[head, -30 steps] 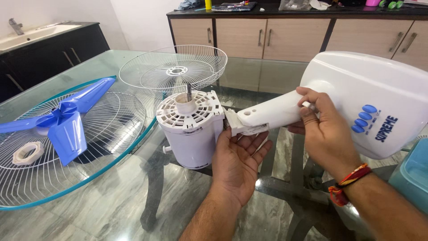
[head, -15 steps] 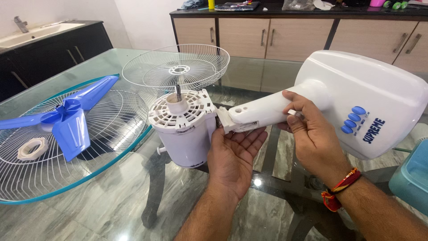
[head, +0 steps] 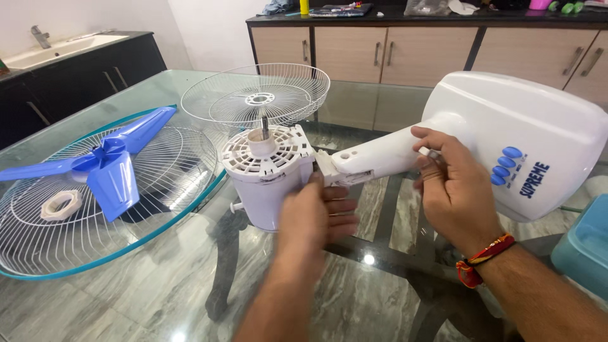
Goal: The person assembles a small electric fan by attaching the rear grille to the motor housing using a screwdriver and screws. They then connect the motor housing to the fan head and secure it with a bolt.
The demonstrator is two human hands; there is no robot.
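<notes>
From where the head camera looks down, the person's left hand (head: 313, 218) is turned with its back up, a little blurred, its grip pressed against the side of the white cylindrical plastic fan motor housing (head: 269, 174), fingers curled around the joint where that housing meets the white plastic fan neck (head: 380, 155). Whether the hand truly clenches the housing or only rests against it I cannot tell. The right hand (head: 453, 190) has its grip closed around the neck, further along toward the broad white plastic fan base with blue oval buttons (head: 538, 139), thumb on top and fingers under. A red and orange thread band (head: 484, 256) sits on that wrist.

The motor housing is held up above the glass table surface (head: 158, 297), just left of the left grip, its vented face and short metal shaft (head: 264, 125) pointing upward. Behind the shaft, beyond both grips, a white wire fan guard (head: 256, 98) lies on the glass. Well to the left of the left grip lies a larger wire guard with a teal rim (head: 38, 253), carrying a blue three-bladed plastic fan blade (head: 104, 168) and a white ring-shaped plastic nut (head: 61, 206). At the far right edge, below the base, shows a teal plastic container (head: 586, 250).
</notes>
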